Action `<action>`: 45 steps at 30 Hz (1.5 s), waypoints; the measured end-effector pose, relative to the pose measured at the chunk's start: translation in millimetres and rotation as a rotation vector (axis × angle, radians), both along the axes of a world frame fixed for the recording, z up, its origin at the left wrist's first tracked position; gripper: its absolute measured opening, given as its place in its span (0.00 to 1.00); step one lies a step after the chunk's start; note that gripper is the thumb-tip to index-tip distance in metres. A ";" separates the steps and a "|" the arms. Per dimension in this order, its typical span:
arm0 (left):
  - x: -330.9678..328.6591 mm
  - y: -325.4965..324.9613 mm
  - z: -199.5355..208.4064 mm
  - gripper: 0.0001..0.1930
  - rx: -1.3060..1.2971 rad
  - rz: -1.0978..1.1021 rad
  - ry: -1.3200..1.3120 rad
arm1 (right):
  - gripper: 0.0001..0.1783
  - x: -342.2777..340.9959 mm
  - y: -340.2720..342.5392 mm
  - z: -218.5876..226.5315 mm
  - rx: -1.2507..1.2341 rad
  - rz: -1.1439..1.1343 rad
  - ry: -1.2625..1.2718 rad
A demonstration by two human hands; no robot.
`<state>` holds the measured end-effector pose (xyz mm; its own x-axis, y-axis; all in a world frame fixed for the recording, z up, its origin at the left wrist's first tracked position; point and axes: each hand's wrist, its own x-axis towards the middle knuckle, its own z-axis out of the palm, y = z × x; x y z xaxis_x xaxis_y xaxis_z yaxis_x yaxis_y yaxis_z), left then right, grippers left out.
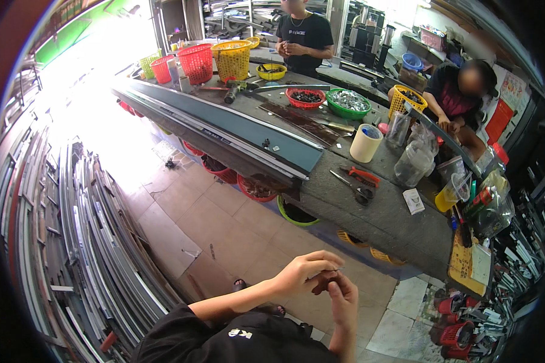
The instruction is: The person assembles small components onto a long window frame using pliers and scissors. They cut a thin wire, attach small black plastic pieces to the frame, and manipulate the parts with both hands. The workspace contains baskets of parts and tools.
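My left hand and my right hand meet in front of my body, above the tiled floor and apart from the bench edge. The fingers of both are closed and pinched together. A small greyish piece shows at the fingertips, too small to name. On the bench beyond lie black-handled scissors and red-handled pliers. A long grey-green metal profile stretches along the bench's near side, with a few tiny dark and light parts on it.
The workbench carries a tape roll, a cordless drill, plastic jars and baskets of small parts. Two people work across it. Long metal profiles are stacked at left. Red baskets stand at lower right.
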<state>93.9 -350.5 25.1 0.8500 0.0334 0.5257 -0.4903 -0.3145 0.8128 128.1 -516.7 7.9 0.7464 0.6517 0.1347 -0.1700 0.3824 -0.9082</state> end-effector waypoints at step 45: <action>243.4 396.7 -27.6 0.15 0.436 0.538 0.685 | 0.21 116.6 -95.1 95.5 -1.117 -2.096 -0.489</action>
<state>337.3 46.2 -2.5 0.9042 0.4266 -0.0186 0.3427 -0.6990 0.6276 244.8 -611.8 103.4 0.2677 -0.6651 0.6971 -0.1691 -0.7447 -0.6456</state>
